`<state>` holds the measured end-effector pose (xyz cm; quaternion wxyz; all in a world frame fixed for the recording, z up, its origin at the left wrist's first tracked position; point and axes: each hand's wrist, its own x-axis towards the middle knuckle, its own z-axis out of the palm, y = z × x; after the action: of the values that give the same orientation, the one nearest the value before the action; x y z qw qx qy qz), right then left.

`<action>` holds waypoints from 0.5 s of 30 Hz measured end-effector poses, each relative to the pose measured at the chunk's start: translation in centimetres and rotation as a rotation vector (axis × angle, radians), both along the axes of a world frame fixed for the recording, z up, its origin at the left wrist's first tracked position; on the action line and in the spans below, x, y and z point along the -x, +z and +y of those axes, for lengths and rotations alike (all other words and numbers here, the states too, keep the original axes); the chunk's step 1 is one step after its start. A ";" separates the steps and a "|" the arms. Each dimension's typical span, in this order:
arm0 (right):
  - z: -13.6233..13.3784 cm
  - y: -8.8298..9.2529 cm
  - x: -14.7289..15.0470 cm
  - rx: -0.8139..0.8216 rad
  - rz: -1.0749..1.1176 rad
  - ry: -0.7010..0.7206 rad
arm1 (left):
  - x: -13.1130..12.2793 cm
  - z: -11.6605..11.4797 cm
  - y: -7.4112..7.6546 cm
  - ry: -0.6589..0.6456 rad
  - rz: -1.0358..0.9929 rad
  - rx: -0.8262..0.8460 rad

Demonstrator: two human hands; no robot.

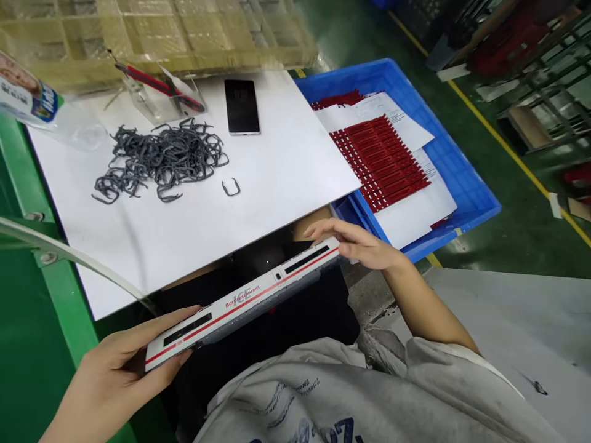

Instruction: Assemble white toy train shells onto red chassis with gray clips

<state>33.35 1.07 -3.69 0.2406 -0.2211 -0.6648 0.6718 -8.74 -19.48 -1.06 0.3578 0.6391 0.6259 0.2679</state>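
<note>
A long white model train car (249, 298) with a red stripe, dark windows and the lettering "Bordrestaurant" is held tilted above my lap. My left hand (124, 360) grips its near left end, thumb below and fingers above. At the far right end, my right hand (357, 243) touches the car, its fingers stretched out and the thumb apart. Beyond the car, a pile of dark grey bent plastic pieces (168, 154) lies on the white tabletop (286, 166). One single bent piece (231, 187) rests apart from the pile, to its right.
A black phone (242, 106), a clear holder (150, 104) with a red cutter (157, 85), and a plastic bottle (74, 120) stand behind the pile. At right, a blue crate (466, 187) holds red slatted parts (383, 163) and paper. A pale cable (87, 261) crosses the left edge.
</note>
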 end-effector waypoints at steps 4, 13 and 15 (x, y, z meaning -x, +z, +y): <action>-1.7 0.1 0.3 0.040 0.052 0.378 | 1.1 -2.4 -0.5 0.066 -0.121 0.164; -2.7 -0.6 0.9 -0.079 0.102 0.436 | 1.2 -6.7 -1.6 0.204 -0.050 0.193; -2.9 -0.8 1.1 -0.077 0.126 0.417 | 1.4 -7.2 -1.8 0.226 0.016 0.159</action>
<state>32.26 -1.84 -4.48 0.1456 -0.0270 -0.7050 0.6936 -10.12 -26.70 -2.88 0.3699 0.5364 0.7160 0.2507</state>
